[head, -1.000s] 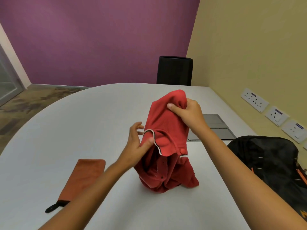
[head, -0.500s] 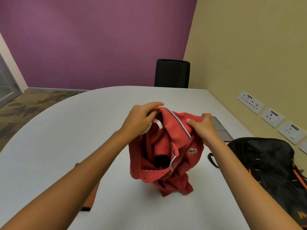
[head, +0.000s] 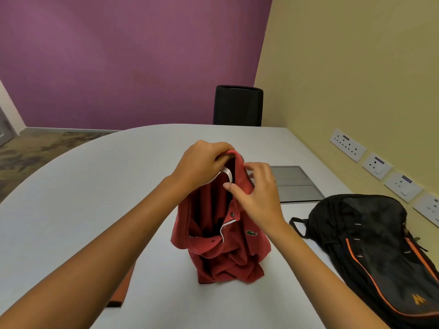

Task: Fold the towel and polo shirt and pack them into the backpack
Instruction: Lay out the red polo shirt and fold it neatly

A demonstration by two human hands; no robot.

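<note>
A red polo shirt hangs bunched above the white table, its lower part resting on the tabletop. My left hand grips the collar at the top. My right hand pinches the collar just to the right of it, thumb on the near side. The folded orange towel lies on the table under my left forearm, mostly hidden. The black backpack with orange trim lies at the right of the table.
A grey cable hatch is set into the table behind the shirt. A black chair stands at the far edge. Wall sockets line the yellow wall on the right.
Both hands have come closer together at the collar and lifted it a little higher. The right hand shifted left from the shoulder to the collar. The shirt hangs narrower.
</note>
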